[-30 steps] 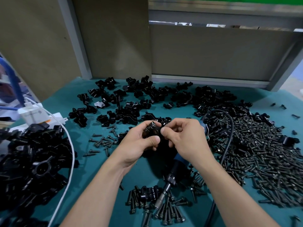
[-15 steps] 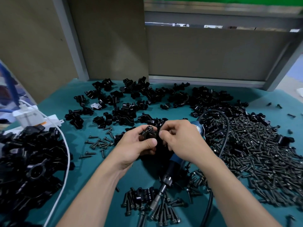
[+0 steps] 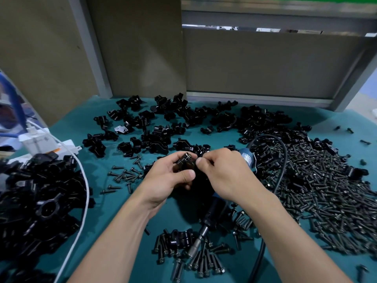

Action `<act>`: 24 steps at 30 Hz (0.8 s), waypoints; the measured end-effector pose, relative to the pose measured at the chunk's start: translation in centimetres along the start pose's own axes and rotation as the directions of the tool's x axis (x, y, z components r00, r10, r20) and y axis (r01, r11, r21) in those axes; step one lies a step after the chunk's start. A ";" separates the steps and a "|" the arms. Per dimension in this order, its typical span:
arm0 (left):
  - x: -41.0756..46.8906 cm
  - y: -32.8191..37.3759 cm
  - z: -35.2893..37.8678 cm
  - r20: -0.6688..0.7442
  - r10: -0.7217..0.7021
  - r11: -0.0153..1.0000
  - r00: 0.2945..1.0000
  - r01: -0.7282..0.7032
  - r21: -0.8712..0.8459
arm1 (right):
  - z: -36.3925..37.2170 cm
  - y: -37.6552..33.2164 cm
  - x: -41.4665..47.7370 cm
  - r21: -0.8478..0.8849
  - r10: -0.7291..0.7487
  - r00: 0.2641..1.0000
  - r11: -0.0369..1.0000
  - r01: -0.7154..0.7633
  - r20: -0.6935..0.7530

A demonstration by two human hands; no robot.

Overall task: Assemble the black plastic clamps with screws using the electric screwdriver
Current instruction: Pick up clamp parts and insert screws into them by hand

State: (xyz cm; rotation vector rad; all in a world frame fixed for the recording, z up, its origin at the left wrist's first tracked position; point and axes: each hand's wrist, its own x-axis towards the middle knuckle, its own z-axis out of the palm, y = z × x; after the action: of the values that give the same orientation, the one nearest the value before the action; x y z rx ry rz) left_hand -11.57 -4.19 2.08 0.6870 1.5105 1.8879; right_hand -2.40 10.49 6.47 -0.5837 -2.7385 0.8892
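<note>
Work surface: a teal mat with a soft, matte finish, closed at the rear by flat tan panels set in grey metal framing. The left hand grips the black plastic clamp above the mat's centre, thumb curled across its near face and fingers wrapped behind it. The right hand meets the clamp from 3 o'clock, thumb and forefinger closed in a pinch at its edge; whatever lies between the fingertips is too small to identify. The electric screwdriver lies on the mat beneath the right hand, with its blue labelled body toward 1 o'clock and its metal chuck toward 6 o'clock; neither hand holds it. Its black cord loops over the screw pile, a dense spread of dark, flange-headed screws from 3 to 5 o'clock. Loose clamp halves, glossy and angular, are scattered from 10 to 1 o'clock. A heap of black moulded parts occupies 8 to 9 o'clock, crossed by a white cable that runs from a white power adapter.
</note>
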 end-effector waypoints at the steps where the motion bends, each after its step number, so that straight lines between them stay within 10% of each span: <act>1: 0.0 0.0 0.0 0.000 -0.001 1.000 1.000 0.001 -0.008 | -0.3 0.1 0.0 0.032 -0.005 1.000 0.999 0.005 0.009; 24: 0.0 0.1 0.3 -0.010 -0.019 0.997 1.000 0.020 0.076 | -1.2 -0.1 -0.1 -0.007 -0.021 0.999 1.000 0.021 0.041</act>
State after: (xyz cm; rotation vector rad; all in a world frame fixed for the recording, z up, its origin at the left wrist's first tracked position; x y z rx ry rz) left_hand -11.35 -4.04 2.20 0.6963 1.5957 1.8298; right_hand -1.95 10.93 7.49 -0.5432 -2.7799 0.8963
